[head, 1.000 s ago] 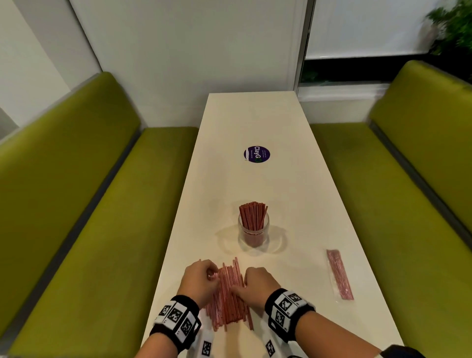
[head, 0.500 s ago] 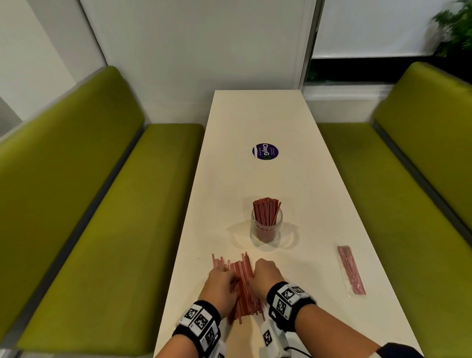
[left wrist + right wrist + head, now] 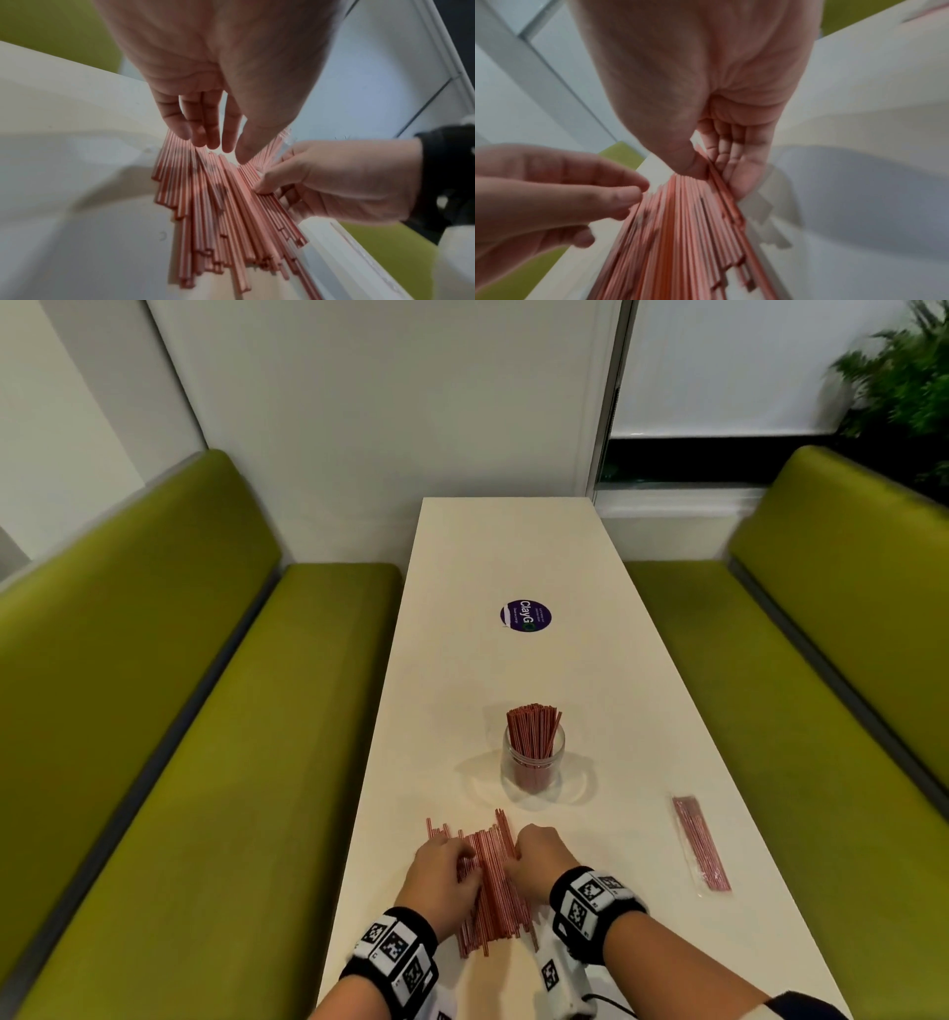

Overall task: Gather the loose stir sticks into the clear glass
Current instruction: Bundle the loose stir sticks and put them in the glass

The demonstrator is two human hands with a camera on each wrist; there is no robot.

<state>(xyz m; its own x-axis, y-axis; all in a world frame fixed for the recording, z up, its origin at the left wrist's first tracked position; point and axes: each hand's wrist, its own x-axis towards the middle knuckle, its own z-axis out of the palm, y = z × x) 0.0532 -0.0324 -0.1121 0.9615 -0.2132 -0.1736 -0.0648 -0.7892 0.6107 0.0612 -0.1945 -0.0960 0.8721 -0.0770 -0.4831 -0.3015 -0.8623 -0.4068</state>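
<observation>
Both hands closer together than a second ago — left hand (image 3: 445, 874) straight-fingered against loose stir sticks (image 3: 494, 891), right hand (image 3: 535, 864) pinching their edge, pile flat on table (image 3: 513, 546) — just before clear glass (image 3: 533, 765).

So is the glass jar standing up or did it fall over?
Standing up. The clear glass sits upright on the table, sticks poking out its top.

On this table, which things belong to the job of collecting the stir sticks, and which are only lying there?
Belong to the job:
- loose stir sticks, flat on the table between both hands
- clear glass, already holding upright sticks
- left hand, fingers on the sticks
- right hand, pinching some sticks

Only lying about:
- wrapped packet of sticks
- round purple sticker
</observation>
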